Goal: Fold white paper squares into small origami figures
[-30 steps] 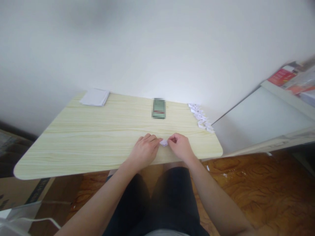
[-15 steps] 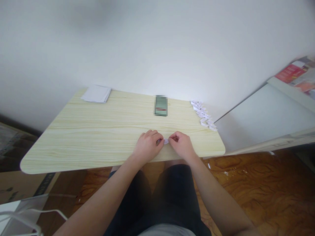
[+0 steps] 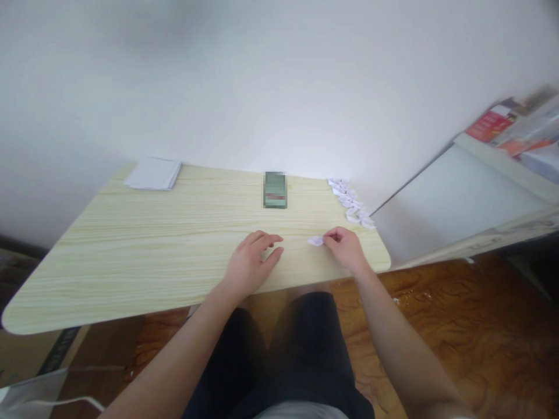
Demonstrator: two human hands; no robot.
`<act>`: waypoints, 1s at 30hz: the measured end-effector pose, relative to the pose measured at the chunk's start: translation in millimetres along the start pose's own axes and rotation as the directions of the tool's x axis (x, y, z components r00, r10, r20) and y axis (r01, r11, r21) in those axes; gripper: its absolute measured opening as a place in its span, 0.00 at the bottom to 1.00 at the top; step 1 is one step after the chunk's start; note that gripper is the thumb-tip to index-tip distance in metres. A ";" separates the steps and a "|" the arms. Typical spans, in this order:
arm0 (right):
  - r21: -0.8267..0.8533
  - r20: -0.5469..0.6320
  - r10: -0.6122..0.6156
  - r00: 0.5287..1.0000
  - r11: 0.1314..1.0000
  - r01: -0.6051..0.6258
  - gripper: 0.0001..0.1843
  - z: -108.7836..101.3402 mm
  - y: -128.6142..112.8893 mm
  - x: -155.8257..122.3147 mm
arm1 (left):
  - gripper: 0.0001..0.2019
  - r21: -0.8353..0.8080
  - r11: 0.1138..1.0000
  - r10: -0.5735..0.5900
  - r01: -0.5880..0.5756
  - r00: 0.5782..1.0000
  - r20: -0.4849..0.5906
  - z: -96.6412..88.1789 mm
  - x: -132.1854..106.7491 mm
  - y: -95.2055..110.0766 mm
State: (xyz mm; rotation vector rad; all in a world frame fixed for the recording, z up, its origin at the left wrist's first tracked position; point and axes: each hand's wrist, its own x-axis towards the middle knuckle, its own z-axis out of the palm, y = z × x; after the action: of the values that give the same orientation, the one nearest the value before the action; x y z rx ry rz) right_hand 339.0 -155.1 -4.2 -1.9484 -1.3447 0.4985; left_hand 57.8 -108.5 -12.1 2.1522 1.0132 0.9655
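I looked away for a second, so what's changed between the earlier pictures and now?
The left hand has let go of the small folded paper, its fingers now apart. The right hand has moved it to the right, pinching one end. The paper stack, the blurred green item and the row of folded papers stayed put on the table.

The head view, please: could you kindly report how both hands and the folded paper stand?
Left hand open, holding nothing. Right hand pinching folded paper by its right end. Blurred green object beyond, apart from both hands.
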 end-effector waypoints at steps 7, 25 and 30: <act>-0.103 -0.197 0.222 0.955 0.964 -0.245 0.10 -87.7 73.6 45.3 | 0.11 -0.050 0.999 -0.020 0.020 1.000 -0.002 -1.5 1.8 -2.0; -0.205 -0.386 0.077 0.919 0.964 -0.167 0.16 -77.9 63.9 55.7 | 0.10 0.140 0.983 -0.081 0.121 0.962 -0.263 -73.0 14.8 -48.0; -0.234 -0.360 -0.057 0.931 0.972 -0.031 0.14 -43.2 47.8 42.2 | 0.10 0.208 0.958 -0.113 0.195 0.928 -0.354 -96.5 21.4 -73.0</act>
State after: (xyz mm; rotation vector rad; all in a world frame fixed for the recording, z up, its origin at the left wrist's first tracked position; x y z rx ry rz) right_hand 414.6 -140.7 -6.8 -2.0932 -1.2143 -0.0405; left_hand -38.6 -33.2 -1.6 2.0938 1.5131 1.2165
